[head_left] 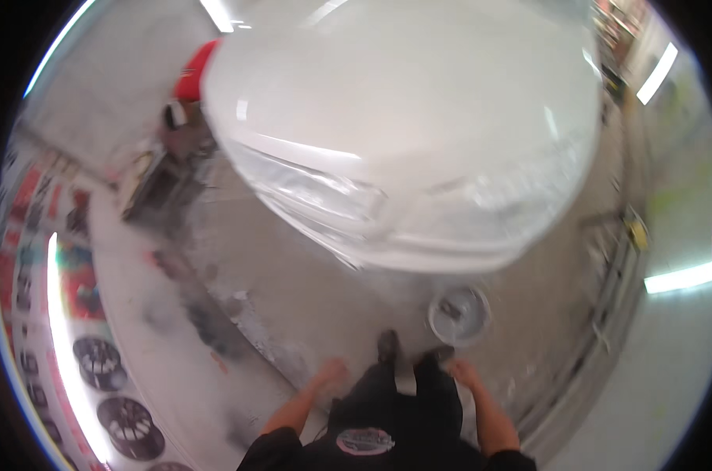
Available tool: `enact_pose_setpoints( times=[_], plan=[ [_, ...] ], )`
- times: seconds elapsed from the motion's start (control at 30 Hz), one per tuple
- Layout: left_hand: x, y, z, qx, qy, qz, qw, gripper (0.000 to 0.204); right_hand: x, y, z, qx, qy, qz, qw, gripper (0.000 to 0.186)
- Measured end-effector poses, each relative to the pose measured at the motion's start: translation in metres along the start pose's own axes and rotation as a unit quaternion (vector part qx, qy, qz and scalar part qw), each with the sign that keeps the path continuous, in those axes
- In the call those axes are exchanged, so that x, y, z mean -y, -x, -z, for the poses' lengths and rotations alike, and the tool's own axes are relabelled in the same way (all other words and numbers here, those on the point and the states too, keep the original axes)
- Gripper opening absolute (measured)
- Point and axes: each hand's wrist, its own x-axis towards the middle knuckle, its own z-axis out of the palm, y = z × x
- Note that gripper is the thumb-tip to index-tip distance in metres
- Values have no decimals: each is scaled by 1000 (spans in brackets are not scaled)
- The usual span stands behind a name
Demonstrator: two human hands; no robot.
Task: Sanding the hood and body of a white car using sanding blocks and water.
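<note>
My left hand point(331, 371) hangs beside my left leg, apart from anything around it. My right hand point(463, 372) is low by my right leg, just behind a round pale bucket point(481, 323) on the floor. Both hands are blurred, so their finger positions are hard to make out, and I see no object in either. Inside the bucket is liquid with a small dark object point(450, 308) that I cannot identify. In front of me stands a white car point(403, 102), its bonnet and front end facing me. Shiny highlights lie across its headlights point(309, 188).
Left of the car are a red shape point(196, 72) and a dark box-like object point(156, 188), both blurred. A wall with black wheels point(97, 361) runs along the left. To the right, a rail point(599, 330) edges the floor, near a small yellow object point(637, 233).
</note>
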Motion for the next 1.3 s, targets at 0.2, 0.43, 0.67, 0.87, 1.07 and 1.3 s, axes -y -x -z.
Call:
enact_pose_setpoints(
  times=[0.2, 0.43, 0.67, 0.87, 1.07, 1.3],
  plan=[
    [-70, -19, 27, -42, 185, 176, 966, 44, 53, 160, 40, -47, -68, -109, 991, 44],
    [-78, 10, -50, 8, 152, 175, 973, 42, 73, 238, 57, -81, -49, -126, 987, 42],
    [-151, 28, -203, 103, -210, -31, 972, 56, 24, 264, 92, 24, -102, -17, 994, 46],
    [-290, 84, -279, 10, -218, -246, 944, 45, 46, 355, 204, 54, -220, 48, 973, 38],
    [-406, 170, -256, 195, -176, -158, 952, 35, 73, 413, 283, 181, -198, 56, 962, 30],
    [-429, 176, -223, 181, -172, -267, 931, 33, 103, 407, 311, 170, -139, 49, 974, 30]
  ],
)
